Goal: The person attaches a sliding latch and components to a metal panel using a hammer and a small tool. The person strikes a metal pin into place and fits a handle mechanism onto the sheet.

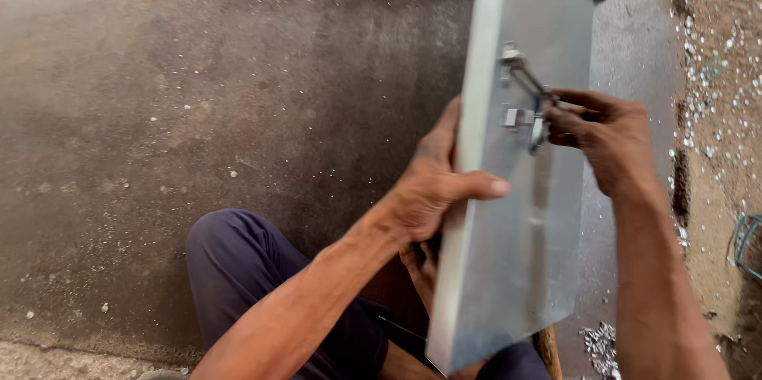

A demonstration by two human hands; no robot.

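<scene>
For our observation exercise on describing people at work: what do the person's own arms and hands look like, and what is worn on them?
Both forearms are bare, with no sleeves in view. The left hand and the right hand wear no gloves, and no rings, watch or bracelet show. The forearms look lean and sinewy. The only clothing visible is the dark navy trousers over the knee below the left arm.

Soft, even daylight fills the scene, bright enough to show grain in the concrete floor [198, 110] without hard shadows. The metal panel [516, 253] carries a dull, pale sheen, brightest along its left edge. The left hand [432, 185] and right hand [607, 138] on the panel are slightly motion-blurred; the floor above the panel darkens toward the corners.
</scene>
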